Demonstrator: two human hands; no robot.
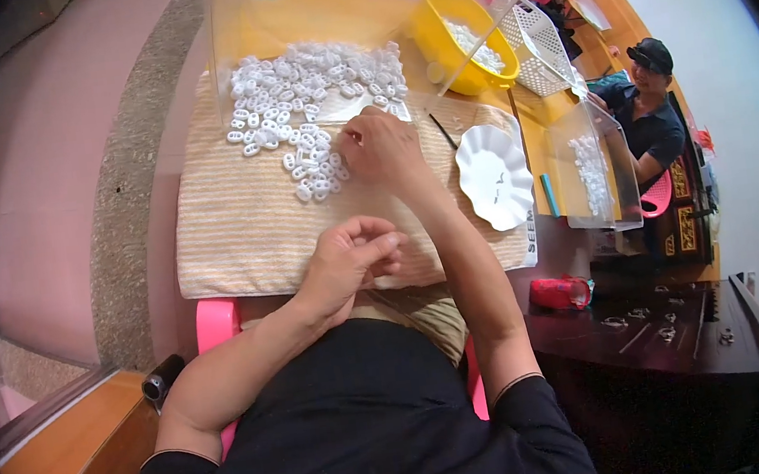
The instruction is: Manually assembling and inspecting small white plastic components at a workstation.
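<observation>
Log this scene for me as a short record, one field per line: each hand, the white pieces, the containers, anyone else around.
Left hand: fingers curled, above the striped cloth; grip unclear
Right hand: right beside the loose pieces; fingertips' contact unclear
White pieces: small, holed, heaped, spreading from the clear bin onto the cloth
Yellow basket: more white pieces inside
White dish: scalloped rim, small dark bits inside
Other person: at right, dark cap and shirt

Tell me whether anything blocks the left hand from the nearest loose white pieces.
Nothing visible does: only striped cloth lies between the left hand and the nearest white pieces. The right hand is to those pieces' right, beside that path.
</observation>
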